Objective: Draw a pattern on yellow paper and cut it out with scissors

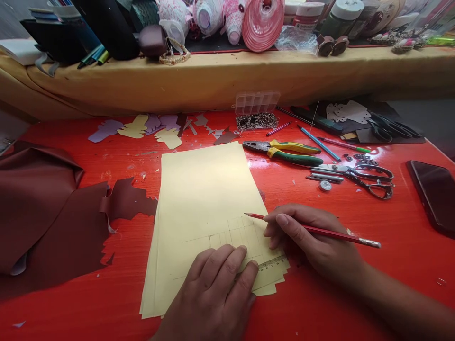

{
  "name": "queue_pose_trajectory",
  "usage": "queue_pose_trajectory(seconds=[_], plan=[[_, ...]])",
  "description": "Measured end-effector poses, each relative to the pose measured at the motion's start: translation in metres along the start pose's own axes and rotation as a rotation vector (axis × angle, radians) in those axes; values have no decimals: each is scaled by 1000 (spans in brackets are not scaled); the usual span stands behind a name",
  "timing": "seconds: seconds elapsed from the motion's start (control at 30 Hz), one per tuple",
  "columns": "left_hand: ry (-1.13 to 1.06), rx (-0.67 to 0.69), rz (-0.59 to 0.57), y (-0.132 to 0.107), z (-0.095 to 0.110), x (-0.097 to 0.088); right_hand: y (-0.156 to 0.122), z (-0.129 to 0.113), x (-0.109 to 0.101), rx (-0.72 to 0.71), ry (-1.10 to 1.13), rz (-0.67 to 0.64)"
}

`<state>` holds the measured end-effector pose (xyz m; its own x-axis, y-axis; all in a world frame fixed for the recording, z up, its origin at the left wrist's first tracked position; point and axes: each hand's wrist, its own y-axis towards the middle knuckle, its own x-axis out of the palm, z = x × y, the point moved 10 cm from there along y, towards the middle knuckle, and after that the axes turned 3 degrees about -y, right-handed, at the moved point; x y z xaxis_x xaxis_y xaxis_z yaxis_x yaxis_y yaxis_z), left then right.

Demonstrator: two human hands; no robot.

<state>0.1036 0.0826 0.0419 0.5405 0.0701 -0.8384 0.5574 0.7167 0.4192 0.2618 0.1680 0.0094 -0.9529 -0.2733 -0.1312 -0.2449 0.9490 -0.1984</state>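
Observation:
My right hand (309, 239) grips a red pencil (334, 232), whose sharpened tip points left and sits just above a stack of pale yellow paper (202, 199). My left hand (213, 289) presses down on a narrow ruler (270, 263), which lies across the lower right of the sheets. Most of the ruler is hidden under that hand. Faint pencil lines form a small grid on the top sheet between my hands. The lower sheets fan out unevenly at the bottom right.
The glossy red table (106, 161) holds a torn maroon sheet (46, 213) at left and pliers (284, 153), scissors (369, 177) and a dark phone (433, 194) at right. Paper cutouts (135, 128) and a plastic compartment box (256, 103) lie beyond the paper, before a yellow-covered shelf (213, 76).

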Motion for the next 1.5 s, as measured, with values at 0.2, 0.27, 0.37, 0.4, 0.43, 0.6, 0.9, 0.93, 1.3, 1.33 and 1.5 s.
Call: queue_pose_trajectory(seconds=[0.2, 0.27, 0.37, 0.4, 0.43, 0.6, 0.9, 0.93, 1.3, 1.33, 1.5], plan=[[-3, -1, 4, 1, 0, 0, 1, -2, 1, -7, 2, -13], [-4, 2, 6, 0, 0, 0, 1, -2, 1, -6, -3, -11], [-7, -6, -3, 0, -1, 2, 1, -1, 1, -1, -10, -15], [-8, -7, -3, -1, -1, 2, 1, 0, 2, 2, -13, -17], [-6, -3, 2, -1, -1, 1, 2, 0, 2, 3, -19, -20], [11, 2, 7, 0, -1, -1, 2, -1, 2, -1, -47, -20], [18, -4, -4, 0, -2, -1, 1, -3, 3, -3, -59, -35], [16, -8, -4, 0, -2, -1, 1, -3, 3, -4, -74, -39], [4, 1, 1, -1, -1, -1, 1, -2, 4, 3, -139, -52], [6, 4, 3, -2, -1, 0, 1, -2, 5, 3, -145, -52], [11, -7, -5, 0, -2, 1, 3, -1, 6, -5, -169, -55]])
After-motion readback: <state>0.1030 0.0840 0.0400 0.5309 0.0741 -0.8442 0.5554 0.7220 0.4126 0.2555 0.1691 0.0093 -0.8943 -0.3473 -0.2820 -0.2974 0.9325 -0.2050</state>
